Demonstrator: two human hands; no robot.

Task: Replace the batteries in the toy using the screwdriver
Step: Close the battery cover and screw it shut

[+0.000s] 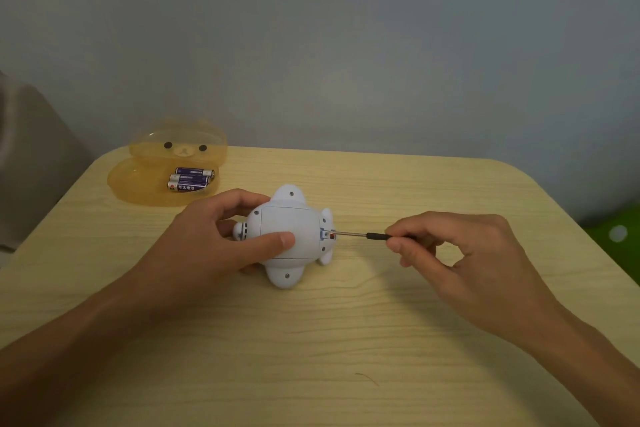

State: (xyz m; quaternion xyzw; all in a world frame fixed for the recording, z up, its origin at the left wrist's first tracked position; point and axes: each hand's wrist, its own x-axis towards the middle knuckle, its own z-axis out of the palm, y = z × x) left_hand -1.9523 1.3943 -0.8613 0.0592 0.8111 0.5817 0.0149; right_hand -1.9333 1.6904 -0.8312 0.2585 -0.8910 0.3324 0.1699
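A white plastic toy (287,218) lies belly-up in the middle of the wooden table (346,340), its flat battery cover facing up. My left hand (214,236) grips the toy from the left, thumb pressed on the cover. My right hand (460,253) pinches the black handle of a thin screwdriver (360,235). Its metal shaft lies level and its tip touches the small fitting at the toy's right end. Three purple batteries (190,178) rest in an open yellow bear-shaped case (138,180) at the back left.
The case's clear lid with a bear face (178,146) stands upright behind the batteries. A grey wall rises just behind the table's far edge. A grey object (31,166) sits off the left edge, and something green (616,232) lies beyond the right edge.
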